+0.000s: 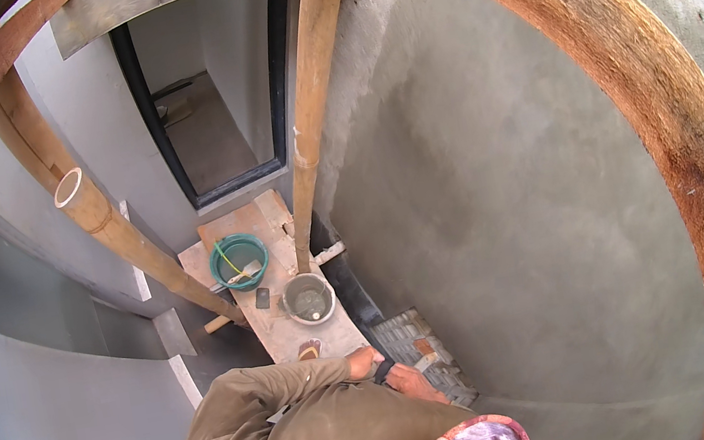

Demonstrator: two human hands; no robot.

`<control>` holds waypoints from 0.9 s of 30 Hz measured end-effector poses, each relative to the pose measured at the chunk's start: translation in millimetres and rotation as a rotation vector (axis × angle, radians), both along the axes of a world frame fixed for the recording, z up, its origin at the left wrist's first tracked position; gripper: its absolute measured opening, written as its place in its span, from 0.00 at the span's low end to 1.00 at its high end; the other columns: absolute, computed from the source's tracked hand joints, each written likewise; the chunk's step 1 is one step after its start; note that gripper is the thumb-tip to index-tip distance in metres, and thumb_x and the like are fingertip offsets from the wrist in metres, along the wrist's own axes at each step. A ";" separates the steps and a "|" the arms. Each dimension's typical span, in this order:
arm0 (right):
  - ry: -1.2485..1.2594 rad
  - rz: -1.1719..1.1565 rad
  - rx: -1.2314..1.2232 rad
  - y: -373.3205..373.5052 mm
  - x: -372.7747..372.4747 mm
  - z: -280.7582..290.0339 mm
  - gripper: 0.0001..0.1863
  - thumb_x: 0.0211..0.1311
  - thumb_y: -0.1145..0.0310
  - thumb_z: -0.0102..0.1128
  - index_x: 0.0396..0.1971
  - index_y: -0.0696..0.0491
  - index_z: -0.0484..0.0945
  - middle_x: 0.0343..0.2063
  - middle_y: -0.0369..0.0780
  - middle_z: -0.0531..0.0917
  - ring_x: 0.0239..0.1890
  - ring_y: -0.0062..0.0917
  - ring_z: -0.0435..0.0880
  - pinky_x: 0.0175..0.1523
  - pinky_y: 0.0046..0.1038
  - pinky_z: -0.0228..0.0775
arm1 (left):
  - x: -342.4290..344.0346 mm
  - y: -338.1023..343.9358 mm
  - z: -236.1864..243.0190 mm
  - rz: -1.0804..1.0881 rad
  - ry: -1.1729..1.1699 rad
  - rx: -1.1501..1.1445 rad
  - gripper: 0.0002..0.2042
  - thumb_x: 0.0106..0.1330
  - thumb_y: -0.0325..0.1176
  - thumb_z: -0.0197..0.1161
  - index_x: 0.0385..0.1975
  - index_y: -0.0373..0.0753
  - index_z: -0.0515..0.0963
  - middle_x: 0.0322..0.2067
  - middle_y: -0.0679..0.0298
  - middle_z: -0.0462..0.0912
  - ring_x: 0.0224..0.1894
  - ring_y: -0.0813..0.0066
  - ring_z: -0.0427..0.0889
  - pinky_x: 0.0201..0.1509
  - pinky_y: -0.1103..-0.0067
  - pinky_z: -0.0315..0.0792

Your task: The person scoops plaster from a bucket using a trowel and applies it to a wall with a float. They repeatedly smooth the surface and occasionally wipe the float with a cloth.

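My left hand [362,362] and my right hand [410,382] are close together at the lower middle, both closed around a small black item [383,370] whose shape is partly hidden. Below my brown-clad legs and body is a board platform [282,332], where my sandaled foot [309,348] shows. A grey bucket [320,306] of watery grey material stands beyond my hands, with a small dark flat object [262,298] beside it. Farther back is a teal basin [256,252] holding a brush and a yellow-green thing.
Bamboo poles [311,79] [160,259] rise around the platform. A curved-looking timber beam [668,124] crosses the right. A plastered wall [499,215] stands at the right, a black-framed opening [197,198] at the back, grey walls [68,403] at the left.
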State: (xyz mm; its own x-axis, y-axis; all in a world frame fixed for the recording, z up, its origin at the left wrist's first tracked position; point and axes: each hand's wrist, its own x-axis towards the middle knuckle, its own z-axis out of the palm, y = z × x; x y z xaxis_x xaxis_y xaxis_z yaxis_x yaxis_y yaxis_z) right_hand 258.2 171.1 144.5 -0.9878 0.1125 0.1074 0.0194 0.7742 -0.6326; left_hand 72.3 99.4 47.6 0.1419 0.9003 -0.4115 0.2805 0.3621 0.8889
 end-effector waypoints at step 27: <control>0.029 -0.212 0.099 -3.9 -19.6 -19.0 0.10 0.47 0.70 0.62 0.22 0.54 0.68 0.20 0.44 0.73 0.27 0.41 0.77 0.30 0.42 0.67 | -21.0 9.8 10.8 -0.083 0.224 0.071 0.15 0.64 0.35 0.48 0.41 0.36 0.79 0.48 0.47 0.80 0.54 0.49 0.77 0.57 0.65 0.69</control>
State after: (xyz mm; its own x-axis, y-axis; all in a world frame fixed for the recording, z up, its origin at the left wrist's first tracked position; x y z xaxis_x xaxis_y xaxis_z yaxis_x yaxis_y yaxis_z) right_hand 238.6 167.2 125.6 -0.9397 0.3042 0.1565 0.1707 0.8133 -0.5562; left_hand 51.2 109.3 58.4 0.1286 0.9171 -0.3772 0.4998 0.2686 0.8234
